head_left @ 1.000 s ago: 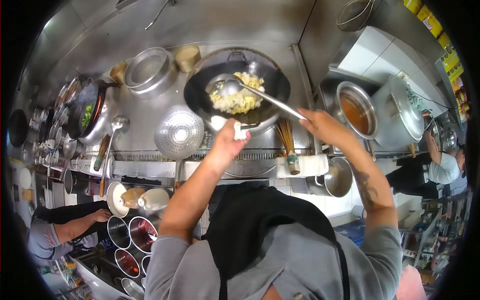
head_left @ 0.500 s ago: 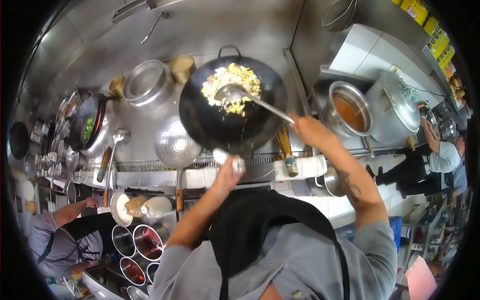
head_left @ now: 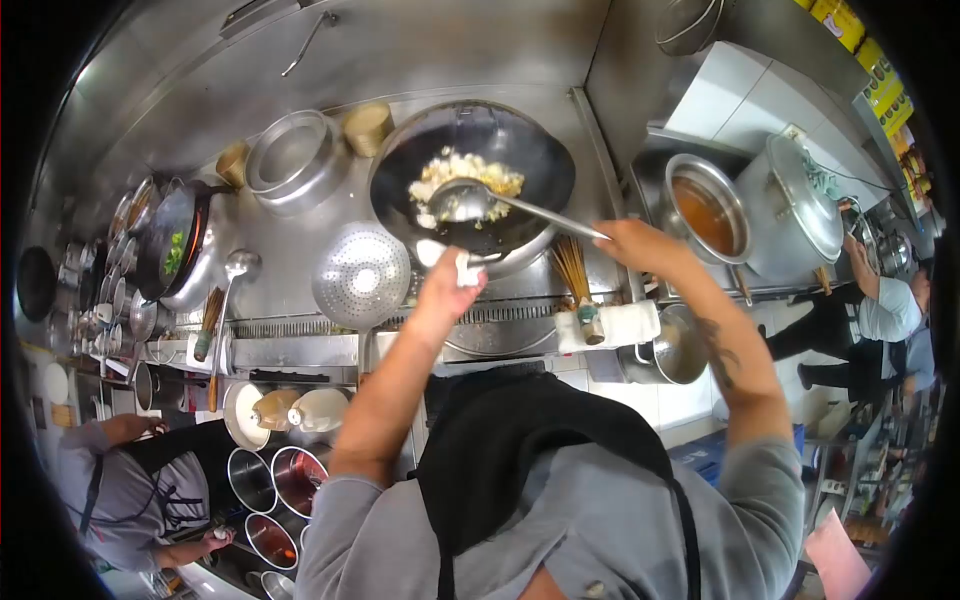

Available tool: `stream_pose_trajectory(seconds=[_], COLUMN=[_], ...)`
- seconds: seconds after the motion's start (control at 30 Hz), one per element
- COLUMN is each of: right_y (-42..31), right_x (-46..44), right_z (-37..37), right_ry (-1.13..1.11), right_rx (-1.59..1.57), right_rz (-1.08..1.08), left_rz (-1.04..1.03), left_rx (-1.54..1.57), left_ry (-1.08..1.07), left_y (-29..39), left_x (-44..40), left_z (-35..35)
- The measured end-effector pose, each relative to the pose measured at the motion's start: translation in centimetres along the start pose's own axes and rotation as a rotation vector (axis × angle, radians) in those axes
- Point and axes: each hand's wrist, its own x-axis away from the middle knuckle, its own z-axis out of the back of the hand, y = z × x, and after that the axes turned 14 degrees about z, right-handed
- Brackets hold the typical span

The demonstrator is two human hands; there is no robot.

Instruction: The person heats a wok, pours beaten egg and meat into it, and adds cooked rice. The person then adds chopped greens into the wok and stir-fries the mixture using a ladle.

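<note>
A black wok (head_left: 545, 190) sits over the stove, its near side appearing raised off the burner. Inside it lies fried rice with yellow egg-like bits (head_left: 465, 165). My right hand (head_left: 640, 247) is closed around the handle of a metal ladle (head_left: 465, 203), whose bowl rests among the food. At the wok's near rim, my left hand (head_left: 447, 285) grips a folded white cloth (head_left: 467, 270) against the dark loop handle. Part of that handle is hidden by the cloth and fingers.
A perforated skimmer (head_left: 362, 275) lies left of the wok, near a stacked metal pot (head_left: 290, 155). A bamboo brush (head_left: 575, 285) stands close on the right. Beyond it are a pot of brown liquid (head_left: 705, 215) and a large lidded pot (head_left: 795, 210). Co-workers stand at both sides.
The wok has shifted and tilted, its near rim rising as my left hand with the cloth moved up to it. The ladle has lowered into the food, and the food has spread and slid nearer.
</note>
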Motion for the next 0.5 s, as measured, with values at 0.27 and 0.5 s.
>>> stream_pose_trajectory(seconds=[0.27,0.5], right_y=[-2.2,-3.5], right_x=[1.2,4.1], right_z=[-1.3,2.4], right_ry=[0.293,-0.010], right_rx=[0.131,-0.139], right_rz=[0.064,0.019], left_rz=[0.027,0.078], left_rx=[0.003,-0.012], left_ry=[-0.130,0.037], left_y=[-5.7,-0.2], left_x=[-2.0,4.3], left_z=[7.2,-1.7])
